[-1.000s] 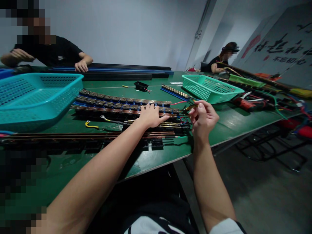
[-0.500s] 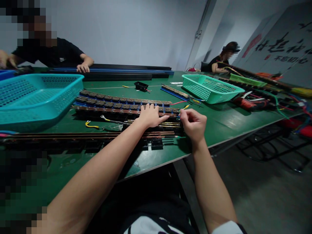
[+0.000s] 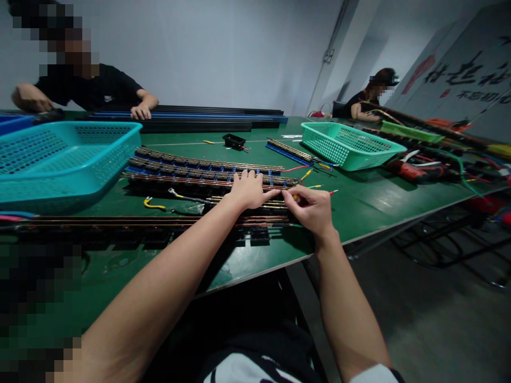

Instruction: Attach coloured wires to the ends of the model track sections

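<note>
My left hand (image 3: 248, 192) lies open, fingers spread, on a conductor rail assembly (image 3: 179, 177) with copper-coloured strips and blue-black holders. Close beside its thumb, my right hand (image 3: 313, 210) is pinched at the right end of the strips. Something yellow shows between those fingers, and wires with a yellow-green end (image 3: 316, 186) and a red end (image 3: 334, 192) stick out past the hand. The exact grip is partly hidden by my fingers. Another long rail (image 3: 112, 221) with copper strips lies nearer to me.
A blue basket (image 3: 136, 139) stands left, a green basket (image 3: 351, 154) right. Between them lie a small black part (image 3: 235, 141) and a short rail piece (image 3: 289, 151). A yellow lead (image 3: 154, 205) is at left; a red-handled tool (image 3: 417, 169) is at right. Two people sit across the table.
My right hand has moved slightly left and toward me, and wire ends now stick out beyond it. My left hand stays spread on the rails. The view has shifted a little.
</note>
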A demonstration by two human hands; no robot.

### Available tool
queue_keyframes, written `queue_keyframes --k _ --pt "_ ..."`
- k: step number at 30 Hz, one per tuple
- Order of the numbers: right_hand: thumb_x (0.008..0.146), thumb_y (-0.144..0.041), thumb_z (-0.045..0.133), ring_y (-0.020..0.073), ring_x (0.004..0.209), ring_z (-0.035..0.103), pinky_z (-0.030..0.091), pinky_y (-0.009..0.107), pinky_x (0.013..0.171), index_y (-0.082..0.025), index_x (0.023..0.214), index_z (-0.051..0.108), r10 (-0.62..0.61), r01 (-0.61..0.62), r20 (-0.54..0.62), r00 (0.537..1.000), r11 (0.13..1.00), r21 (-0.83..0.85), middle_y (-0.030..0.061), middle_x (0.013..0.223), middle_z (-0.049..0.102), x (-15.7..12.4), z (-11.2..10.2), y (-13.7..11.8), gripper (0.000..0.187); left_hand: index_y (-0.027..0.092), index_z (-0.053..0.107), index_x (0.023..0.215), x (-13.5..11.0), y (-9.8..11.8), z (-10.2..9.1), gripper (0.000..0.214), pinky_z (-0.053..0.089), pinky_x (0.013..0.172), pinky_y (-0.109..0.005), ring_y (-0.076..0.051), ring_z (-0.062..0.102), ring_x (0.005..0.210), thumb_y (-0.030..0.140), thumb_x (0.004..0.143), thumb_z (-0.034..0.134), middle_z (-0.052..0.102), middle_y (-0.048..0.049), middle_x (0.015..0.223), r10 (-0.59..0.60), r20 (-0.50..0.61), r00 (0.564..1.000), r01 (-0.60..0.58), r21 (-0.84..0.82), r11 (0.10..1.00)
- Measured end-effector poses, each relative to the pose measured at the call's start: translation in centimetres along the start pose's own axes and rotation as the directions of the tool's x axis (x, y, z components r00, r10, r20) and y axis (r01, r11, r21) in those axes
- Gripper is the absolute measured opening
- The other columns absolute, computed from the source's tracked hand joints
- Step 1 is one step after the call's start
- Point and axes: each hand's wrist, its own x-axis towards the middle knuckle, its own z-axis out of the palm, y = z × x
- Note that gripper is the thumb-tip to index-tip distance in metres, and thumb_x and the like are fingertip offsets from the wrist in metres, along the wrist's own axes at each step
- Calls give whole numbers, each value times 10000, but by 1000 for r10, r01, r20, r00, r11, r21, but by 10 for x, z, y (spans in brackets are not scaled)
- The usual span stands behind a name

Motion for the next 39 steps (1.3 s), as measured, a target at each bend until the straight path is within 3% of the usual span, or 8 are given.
queue_keyframes --k 3,6,8,15,22,29,34,39 --pt "848 -326 668 54 427 379 296 215 445 -183 783 695 131 -118 -222 966 991 70 -70 508 483 1 2 0 160 142 503 1431 0 -1 0 850 295 1149 -541 -387 388 1415 786 927 272 478 -205 1516 3 5 1000 -3 -20 1000" --pt "881 -377 635 59 415 375 274 216 416 -178 951 680 291 -213 -406 866 950 228 -78 541 470 5 3 2 215 112 508 1431 0 -1 0 874 291 1150 -559 -403 385 1416 786 922 284 475 -226 1513 16 -3 1000 -16 -30 999" --pt "882 -425 630 65 409 405 291 216 407 -174 930 665 358 -217 -484 798 921 323 -74 543 482 8 3 6 258 106 522 1418 1 -2 1 884 293 1148 -570 -407 389 1412 793 918 279 485 -232 1501 22 -8 1000 -23 -32 999" --pt "856 -470 660 71 431 485 395 226 447 -181 798 652 368 -159 -601 709 915 372 -52 559 550 5 -2 0 295 146 531 1409 1 -2 0 881 287 1154 -566 -389 391 1413 814 907 255 487 -210 1508 15 7 1000 -15 -25 1000" --pt "853 -425 680 69 373 432 287 214 360 -190 792 655 410 -113 -663 627 890 442 -63 490 523 -17 -9 -45 244 129 532 1410 0 -1 -1 866 297 1147 -570 -400 392 1411 794 916 279 488 -222 1503 26 3 1000 -26 -27 999" --pt "853 -440 676 81 424 458 334 216 402 -194 816 657 437 -171 -565 700 871 461 -58 529 524 -24 2 -28 249 153 549 1391 0 -1 0 837 299 1146 -559 -389 402 1404 792 917 288 507 -206 1489 17 -6 1000 -17 -28 999" --pt "828 -360 687 74 440 433 347 219 426 -187 734 667 329 -198 -485 810 933 301 -42 563 556 -33 4 -18 198 138 541 1400 0 0 1 854 312 1135 -552 -392 417 1388 795 916 289 513 -213 1480 16 -18 1000 -16 -22 1000" --pt "811 -279 679 69 421 375 329 220 424 -205 692 668 171 -140 -288 942 982 125 -69 500 466 -40 0 -17 141 154 531 1413 -1 1 0 885 280 1158 -546 -384 395 1410 827 899 271 500 -204 1496 3 -12 1000 -3 -27 1000"
